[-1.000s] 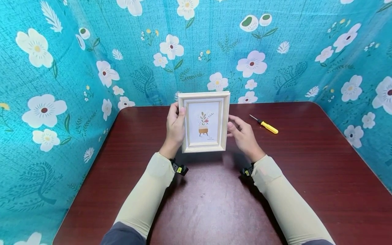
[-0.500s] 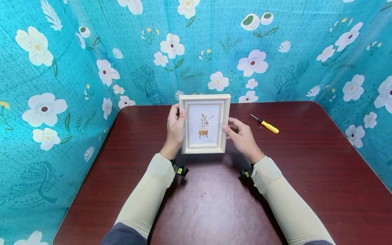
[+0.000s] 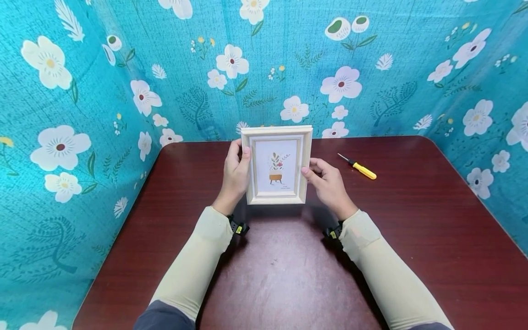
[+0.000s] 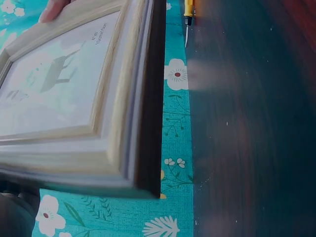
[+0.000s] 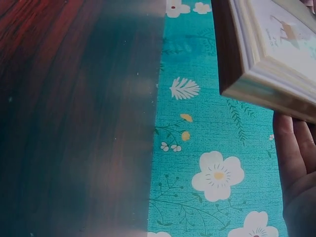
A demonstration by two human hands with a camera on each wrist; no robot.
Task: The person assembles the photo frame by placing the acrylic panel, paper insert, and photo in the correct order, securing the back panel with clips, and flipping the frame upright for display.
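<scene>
A cream picture frame (image 3: pixel 277 200) with a potted-plant print stands upright in the middle of the head view, its front towards me. My left hand (image 3: pixel 236 176) grips its left side, thumb on the front border and fingers behind. On the opposite side, my right hand (image 3: pixel 330 185) pinches the lower right border, thumb tip in front. In the left wrist view the picture frame (image 4: pixel 116 98) fills the upper left. The right wrist view has a corner of the picture frame (image 5: pixel 256 74) above the fingers (image 5: pixel 289 143) of my right hand; part of that hand is cut off.
A screwdriver (image 3: pixel 363 171) with a yellow handle lies on the dark red table (image 3: pixel 412 220), right of the picture frame. Behind and at both sides hangs a turquoise flowered cloth (image 3: pixel 255 68). Each wrist bears a black strapped camera.
My right thumb has come from beside the picture frame onto its right border. The picture frame has shifted and turned slightly; my left hand keeps its grip.
</scene>
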